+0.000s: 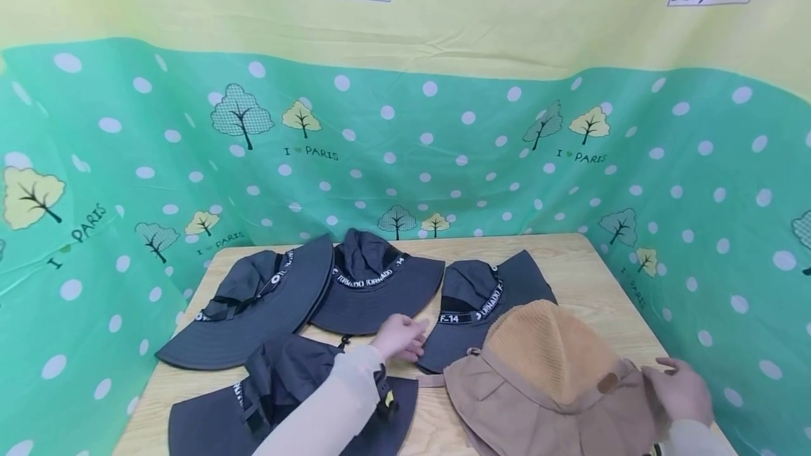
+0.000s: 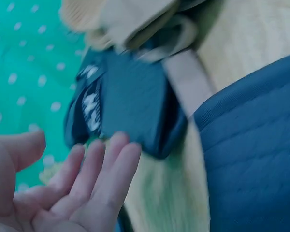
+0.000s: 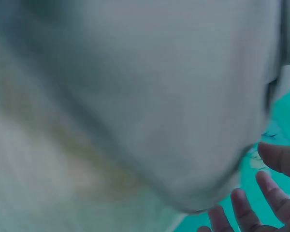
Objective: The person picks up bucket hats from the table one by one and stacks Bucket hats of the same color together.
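A brown hat (image 1: 548, 357) is sitting near right on the table (image 1: 589, 273), the right hand (image 1: 681, 393) spreading its fingers beside the brim (image 1: 545, 431), the left hand (image 1: 400, 338) extending loose fingers beside a dark hat (image 1: 469, 290).

Tan hat (image 1: 551, 357): brim (image 3: 174, 96) blurred, right-wrist view. Behind it, dark hat (image 1: 469, 283) partly hidden. Left of tan hat, sleeve (image 1: 329, 400) partly covers front hat (image 1: 291, 368).

Five hats (image 1: 364, 312) on table (image 1: 589, 294), cloth (image 1: 443, 125) behind
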A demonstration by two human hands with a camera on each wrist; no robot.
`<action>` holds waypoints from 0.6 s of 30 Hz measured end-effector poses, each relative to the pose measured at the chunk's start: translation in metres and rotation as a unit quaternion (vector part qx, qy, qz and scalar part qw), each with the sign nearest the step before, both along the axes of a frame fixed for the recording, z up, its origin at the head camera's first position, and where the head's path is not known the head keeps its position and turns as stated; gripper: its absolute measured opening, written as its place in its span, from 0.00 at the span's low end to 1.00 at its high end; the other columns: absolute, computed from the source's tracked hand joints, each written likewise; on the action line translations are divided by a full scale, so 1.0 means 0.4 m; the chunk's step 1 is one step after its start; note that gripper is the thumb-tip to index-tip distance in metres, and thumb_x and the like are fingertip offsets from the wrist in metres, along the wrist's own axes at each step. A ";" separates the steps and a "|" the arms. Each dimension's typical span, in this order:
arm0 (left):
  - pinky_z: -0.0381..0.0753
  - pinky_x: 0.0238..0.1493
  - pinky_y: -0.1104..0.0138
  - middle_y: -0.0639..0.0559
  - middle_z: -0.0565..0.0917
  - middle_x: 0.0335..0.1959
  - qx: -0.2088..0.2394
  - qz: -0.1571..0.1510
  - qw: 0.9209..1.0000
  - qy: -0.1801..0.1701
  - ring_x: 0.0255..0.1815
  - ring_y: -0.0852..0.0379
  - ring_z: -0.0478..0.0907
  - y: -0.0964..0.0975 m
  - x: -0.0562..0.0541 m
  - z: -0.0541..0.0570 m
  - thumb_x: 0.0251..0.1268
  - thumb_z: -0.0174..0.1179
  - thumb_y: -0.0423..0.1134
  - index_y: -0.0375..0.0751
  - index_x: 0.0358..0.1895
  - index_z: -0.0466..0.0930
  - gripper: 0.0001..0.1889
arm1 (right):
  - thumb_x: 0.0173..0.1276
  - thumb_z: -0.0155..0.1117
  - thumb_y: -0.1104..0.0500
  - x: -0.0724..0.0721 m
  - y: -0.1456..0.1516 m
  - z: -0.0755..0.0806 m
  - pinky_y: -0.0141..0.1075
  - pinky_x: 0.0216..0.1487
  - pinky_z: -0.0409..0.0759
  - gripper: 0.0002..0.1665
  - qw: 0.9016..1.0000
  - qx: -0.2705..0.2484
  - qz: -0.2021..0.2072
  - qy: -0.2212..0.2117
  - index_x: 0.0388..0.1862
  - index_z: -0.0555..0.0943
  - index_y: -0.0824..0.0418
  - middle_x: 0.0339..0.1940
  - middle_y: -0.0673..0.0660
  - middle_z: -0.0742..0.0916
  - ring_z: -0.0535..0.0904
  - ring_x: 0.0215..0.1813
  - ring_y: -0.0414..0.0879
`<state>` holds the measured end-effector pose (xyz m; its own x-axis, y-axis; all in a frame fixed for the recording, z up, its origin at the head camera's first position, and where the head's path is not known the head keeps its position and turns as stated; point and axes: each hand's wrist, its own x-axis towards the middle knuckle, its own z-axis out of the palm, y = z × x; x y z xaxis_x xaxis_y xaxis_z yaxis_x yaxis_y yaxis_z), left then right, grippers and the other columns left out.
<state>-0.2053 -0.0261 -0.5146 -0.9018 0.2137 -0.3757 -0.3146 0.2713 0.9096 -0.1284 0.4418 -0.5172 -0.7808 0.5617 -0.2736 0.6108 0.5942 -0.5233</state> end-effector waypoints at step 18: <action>0.70 0.66 0.39 0.12 0.46 0.71 0.248 0.207 0.940 -0.111 0.69 0.19 0.58 -0.121 -0.011 0.002 0.77 0.46 0.37 0.23 0.76 0.29 0.40 | 0.73 0.60 0.53 -0.048 -0.255 0.177 0.59 0.58 0.75 0.33 0.976 -0.076 0.123 0.160 0.70 0.66 0.70 0.67 0.74 0.71 0.70 0.64 0.70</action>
